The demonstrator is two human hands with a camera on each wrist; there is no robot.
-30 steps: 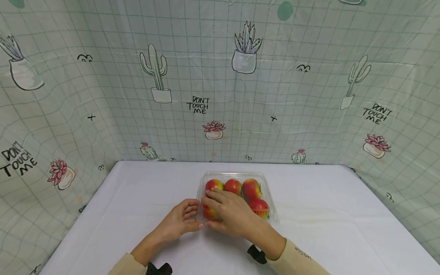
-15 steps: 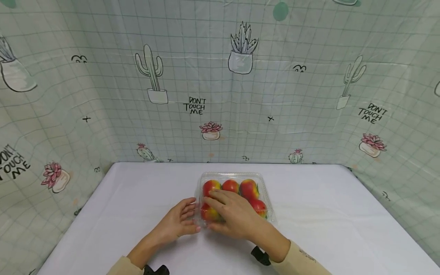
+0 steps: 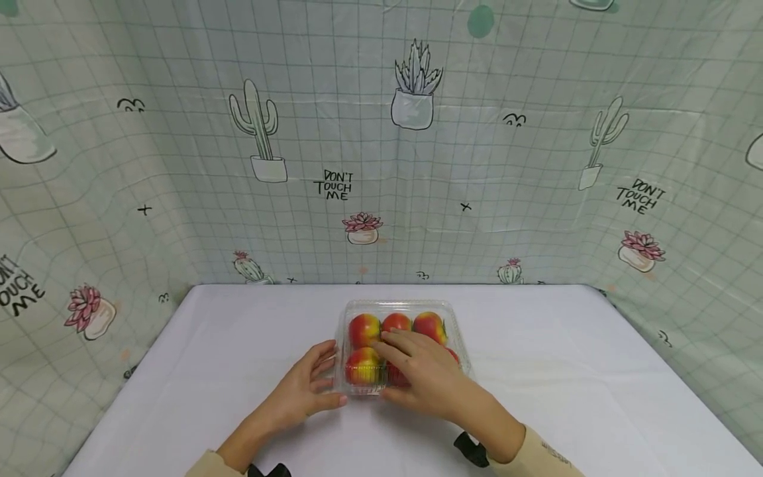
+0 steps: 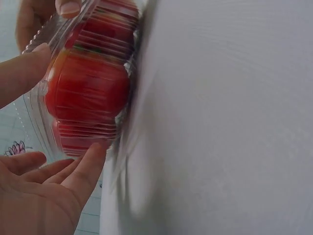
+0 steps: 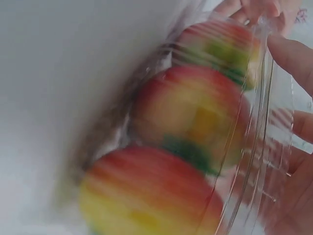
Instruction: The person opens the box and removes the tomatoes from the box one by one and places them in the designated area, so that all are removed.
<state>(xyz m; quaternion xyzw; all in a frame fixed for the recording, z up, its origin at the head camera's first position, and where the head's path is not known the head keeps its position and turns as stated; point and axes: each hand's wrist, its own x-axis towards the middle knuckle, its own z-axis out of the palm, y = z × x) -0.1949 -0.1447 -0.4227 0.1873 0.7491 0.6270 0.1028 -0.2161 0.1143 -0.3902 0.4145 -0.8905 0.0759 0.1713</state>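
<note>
**One clear fruit box between two loose grips**

Find the clear plastic box (image 3: 396, 305) on the desk (image 3: 262, 344), around the middle, with six red-and-yellow fruits (image 3: 363, 366) visible inside, in two rows of three. Probably light in the shell, with most weight coming from the fruits, if not imitation ones. Judging by the thin ribbed wall, likely springy, rather smooth to the skin, and easy to dent under a hard squeeze. Hard to say if fully closed on top. Better to take hold low at both side walls, with support from underneath, and not to trust the thin rim alone.

Just beside the left wall, see the left grip (image 3: 301, 391), opened loosely, thumb apart from the fingers, with hold of nothing; impossible to tell contact for sure. Over the front right part, see the right grip (image 3: 428, 374), also relaxed, fingers reaching across the top, thumb by the front edge, without clear hold; too blurred in the right wrist view for judging pressure.

Consider as obstacle mainly the right forearm (image 3: 485, 417), crossing before the front right corner. Farther out, notice beige sleeves (image 3: 536, 454) and a cactus-printed backdrop (image 3: 507, 165).
</note>
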